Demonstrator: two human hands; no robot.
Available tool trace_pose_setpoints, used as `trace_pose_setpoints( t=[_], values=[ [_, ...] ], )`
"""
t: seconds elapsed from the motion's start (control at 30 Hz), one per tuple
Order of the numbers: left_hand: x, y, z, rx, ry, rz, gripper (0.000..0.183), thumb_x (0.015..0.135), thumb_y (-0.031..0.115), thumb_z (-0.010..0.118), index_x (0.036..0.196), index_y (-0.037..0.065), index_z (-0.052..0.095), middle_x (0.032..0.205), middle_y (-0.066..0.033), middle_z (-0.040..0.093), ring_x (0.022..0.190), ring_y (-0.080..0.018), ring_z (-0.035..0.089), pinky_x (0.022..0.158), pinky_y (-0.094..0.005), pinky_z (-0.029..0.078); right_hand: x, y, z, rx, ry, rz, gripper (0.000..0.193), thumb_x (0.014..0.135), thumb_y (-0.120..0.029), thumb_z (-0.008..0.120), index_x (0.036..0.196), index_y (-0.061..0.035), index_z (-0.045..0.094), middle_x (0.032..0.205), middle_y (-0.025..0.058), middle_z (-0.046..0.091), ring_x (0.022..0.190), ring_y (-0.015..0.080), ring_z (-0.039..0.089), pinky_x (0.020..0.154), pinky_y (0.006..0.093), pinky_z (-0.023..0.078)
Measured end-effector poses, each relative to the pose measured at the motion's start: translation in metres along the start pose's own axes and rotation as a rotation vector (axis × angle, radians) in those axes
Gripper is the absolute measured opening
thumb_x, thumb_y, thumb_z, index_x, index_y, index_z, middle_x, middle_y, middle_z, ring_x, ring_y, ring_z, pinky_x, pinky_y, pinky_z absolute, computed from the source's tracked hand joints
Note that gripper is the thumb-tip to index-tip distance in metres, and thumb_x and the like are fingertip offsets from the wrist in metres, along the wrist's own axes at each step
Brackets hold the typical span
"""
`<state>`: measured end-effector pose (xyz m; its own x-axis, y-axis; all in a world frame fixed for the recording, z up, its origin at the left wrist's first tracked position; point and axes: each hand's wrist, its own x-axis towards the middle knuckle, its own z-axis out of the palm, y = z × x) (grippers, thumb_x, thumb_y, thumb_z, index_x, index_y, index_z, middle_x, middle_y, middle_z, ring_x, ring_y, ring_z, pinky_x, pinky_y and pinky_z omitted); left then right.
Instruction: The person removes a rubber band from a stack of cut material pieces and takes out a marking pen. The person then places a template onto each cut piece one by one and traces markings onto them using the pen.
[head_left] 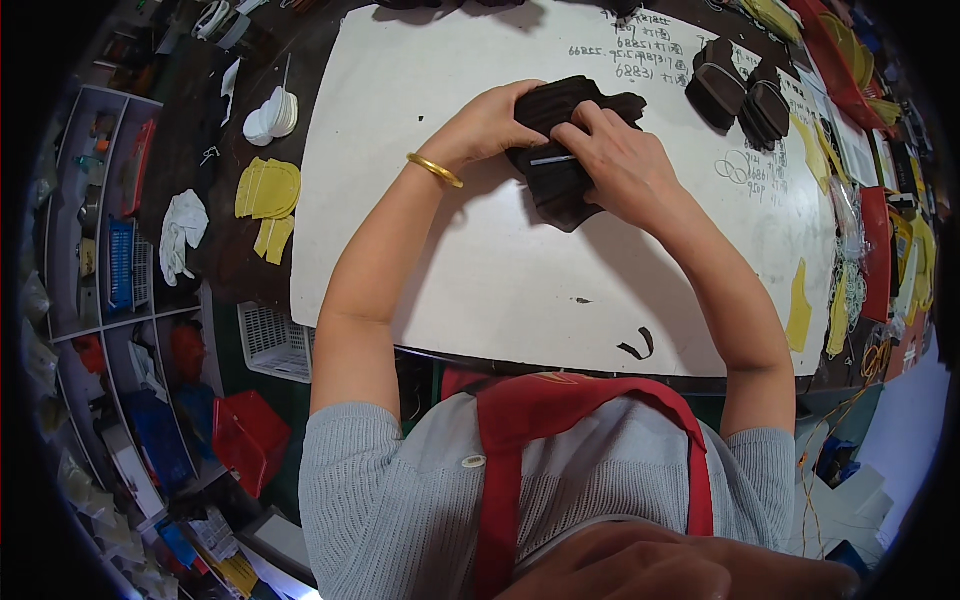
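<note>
Above the white board, a stack of dark cut pieces (pixel 566 198), black to brown with uneven edges, lies between my two hands. My left hand (pixel 492 124), with a gold bangle at the wrist, is closed on the stack's left side, thumb toward me. On the right side, my right hand (pixel 628 160) bends its fingers over the stack. A slim silver pen-like tool (pixel 552 160) sticks out from under those curled fingers and crosses the dark pieces. Its far part is hidden by the hand.
Bundled dark pieces (pixel 716 84) lie at the right of the white board (pixel 470 270), which bears handwriting. Yellow cut pieces (pixel 268 190) and white oval pieces (pixel 271 116) are at the left. A dark scrap (pixel 637 345) lies near the front edge. Red trays line the right.
</note>
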<state>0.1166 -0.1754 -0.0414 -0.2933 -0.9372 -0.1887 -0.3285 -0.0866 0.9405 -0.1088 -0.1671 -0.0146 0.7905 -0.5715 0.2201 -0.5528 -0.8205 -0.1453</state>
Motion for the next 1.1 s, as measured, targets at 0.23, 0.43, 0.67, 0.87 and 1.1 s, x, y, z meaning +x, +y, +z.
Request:
trace_pose_setpoints(
  t=[0.23, 0.43, 0.67, 0.87, 1.1],
  values=[
    [0.010, -0.017, -0.003, 0.492, 0.225, 0.154, 0.075, 0.075, 0.025, 0.087, 0.138, -0.001, 0.053, 0.115, -0.0135, 0.069, 0.108, -0.0259, 0.064, 0.100, -0.0353, 0.049, -0.043, -0.005, -0.010, 0.007, -0.004, -0.011, 0.030, 0.077, -0.006, 0.068, 0.103, -0.0177, 0.059, 0.101, -0.0039, 0.058, 0.094, 0.0211, 0.060, 0.064, 0.0346, 0.056],
    [-0.051, 0.041, 0.052, -0.152, -0.152, 0.029, 0.081, 0.084, 0.042, 0.080, 0.146, 0.003, 0.046, 0.120, -0.0050, 0.061, 0.106, -0.0181, 0.060, 0.093, -0.0302, 0.049, -0.112, -0.019, -0.047, -0.013, 0.461, -0.326, 0.027, 0.076, -0.016, 0.066, 0.100, -0.0246, 0.059, 0.103, -0.0088, 0.065, 0.084, 0.0126, 0.060, 0.052, 0.0255, 0.050],
    [-0.140, 0.001, 0.136, -1.311, 0.046, -0.144, 0.052, 0.103, 0.020, 0.059, 0.148, 0.000, 0.040, 0.138, -0.0164, 0.057, 0.129, -0.0305, 0.056, 0.110, -0.0469, 0.048, -0.116, -0.031, -0.022, 0.519, 0.431, 0.123, 0.044, 0.086, -0.020, 0.066, 0.128, -0.0191, 0.058, 0.124, 0.0049, 0.062, 0.094, 0.0235, 0.066, 0.074, 0.0323, 0.056],
    [-0.128, -0.014, 0.153, -1.125, 0.395, 0.078, 0.059, 0.102, 0.035, 0.061, 0.148, 0.003, 0.043, 0.148, -0.0153, 0.050, 0.134, -0.0318, 0.050, 0.118, -0.0490, 0.036, -0.108, -0.048, 0.007, 1.047, -0.008, 0.398, 0.085, 0.070, -0.043, 0.086, 0.138, -0.0075, 0.047, 0.112, 0.0192, 0.069, 0.102, 0.0373, 0.068, 0.086, 0.0438, 0.053],
    [-0.089, 0.034, 0.122, 1.071, 0.248, 0.515, 0.125, 0.060, 0.038, 0.095, 0.156, 0.000, 0.024, 0.149, -0.0207, 0.046, 0.135, -0.0375, 0.046, 0.116, -0.0523, 0.027, -0.093, -0.005, 0.009, 0.323, -0.037, 0.127, 0.068, 0.064, -0.034, 0.085, 0.124, -0.0186, 0.058, 0.110, 0.0079, 0.067, 0.099, 0.0289, 0.069, 0.073, 0.0461, 0.056]
  ],
)
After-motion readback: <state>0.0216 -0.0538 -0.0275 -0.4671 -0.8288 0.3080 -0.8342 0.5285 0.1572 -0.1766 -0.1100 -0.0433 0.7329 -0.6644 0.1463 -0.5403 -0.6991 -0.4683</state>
